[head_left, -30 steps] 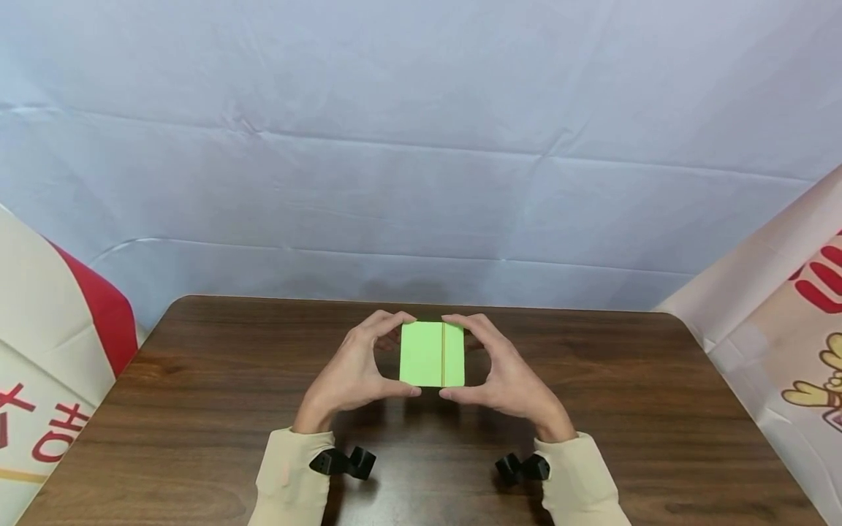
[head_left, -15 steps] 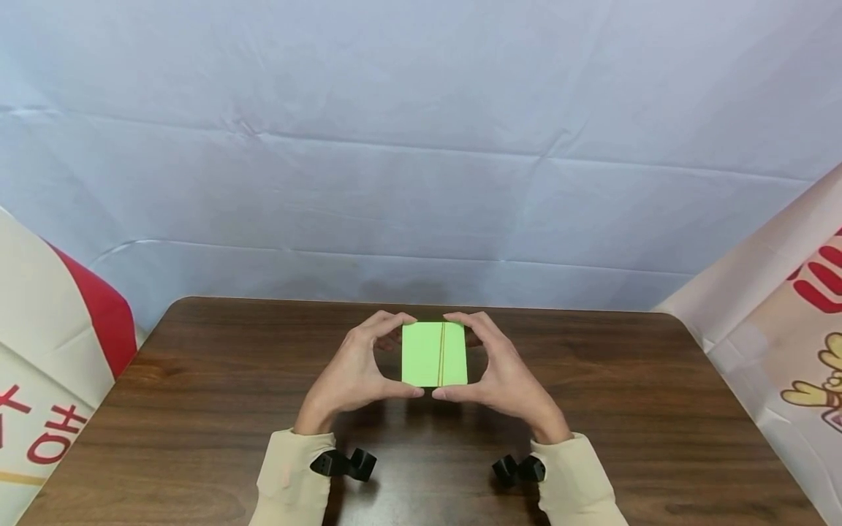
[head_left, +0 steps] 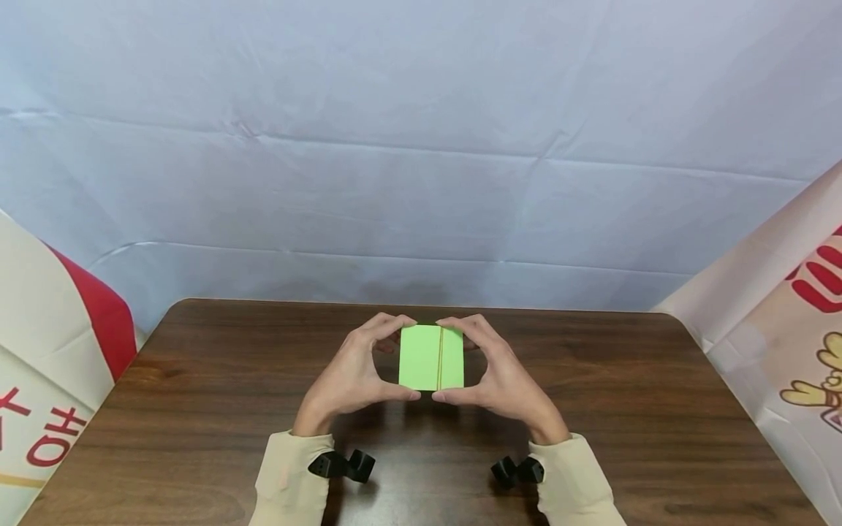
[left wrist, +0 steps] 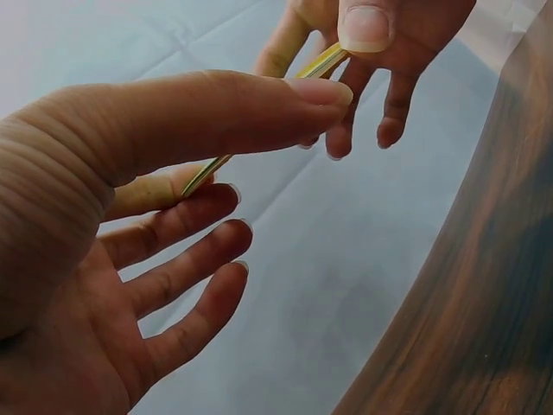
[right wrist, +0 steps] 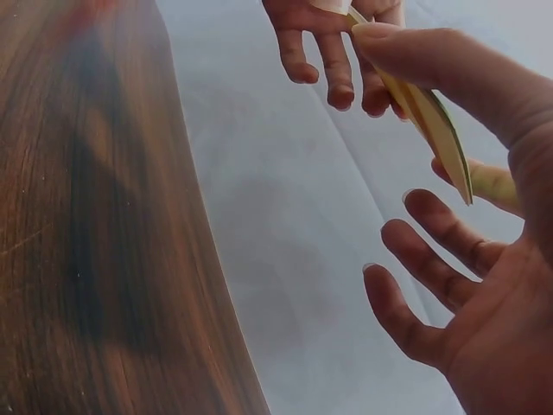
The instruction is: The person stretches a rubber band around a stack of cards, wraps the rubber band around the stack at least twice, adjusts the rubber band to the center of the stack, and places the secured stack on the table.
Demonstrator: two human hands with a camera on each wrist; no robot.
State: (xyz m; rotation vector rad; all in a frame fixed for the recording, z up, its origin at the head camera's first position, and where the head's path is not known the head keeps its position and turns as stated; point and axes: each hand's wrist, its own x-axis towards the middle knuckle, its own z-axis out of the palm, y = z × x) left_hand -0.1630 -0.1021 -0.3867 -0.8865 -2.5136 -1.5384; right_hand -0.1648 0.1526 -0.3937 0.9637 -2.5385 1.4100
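Note:
A thin, bright-green square notepad (head_left: 421,358) is held above the table between both hands in the head view. Two fine brownish lines, like a rubber band (head_left: 440,358), run across its right part from far to near edge. My left hand (head_left: 355,365) grips its left part, thumb on the near edge and index finger on the far edge. With the same pinch, my right hand (head_left: 496,365) holds the right part, its fingertips close to the band. Edge-on in the right wrist view, the notepad (right wrist: 432,121) looks slim and slightly bowed. The other fingers stay off it.
Below the hands lies a dark brown wooden table (head_left: 197,409). A pale cloth backdrop (head_left: 421,183) hangs behind it. Printed banners stand at the left (head_left: 52,351) and right (head_left: 789,321). Black wrist cameras sit on both sleeves.
The right hand has shifted slightly left. The band lines have slid a little left across the notepad, slanting midway and now nearly straight. The left hand has barely moved.

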